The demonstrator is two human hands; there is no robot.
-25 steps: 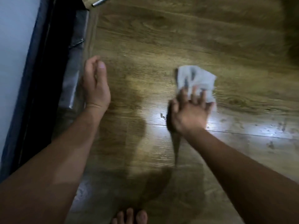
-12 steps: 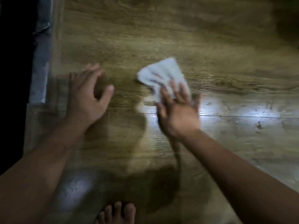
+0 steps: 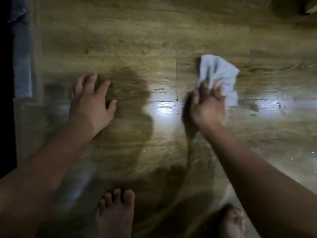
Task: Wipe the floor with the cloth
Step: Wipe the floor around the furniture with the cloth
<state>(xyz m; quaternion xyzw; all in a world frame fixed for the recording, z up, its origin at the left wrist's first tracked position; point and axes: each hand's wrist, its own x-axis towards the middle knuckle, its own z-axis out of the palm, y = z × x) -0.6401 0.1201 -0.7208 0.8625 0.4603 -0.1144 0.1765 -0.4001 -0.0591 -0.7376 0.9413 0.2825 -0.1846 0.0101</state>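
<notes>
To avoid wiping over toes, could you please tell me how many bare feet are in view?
2. The left foot at bottom centre; the right foot at bottom right, blurred, cut off by the frame edge.

Nothing here can be read: no text, label, brand, number or sign. The cloth carries faint dark and reddish marks, too blurred to tell whether they are print. The wooden floor shows only grain.
</notes>
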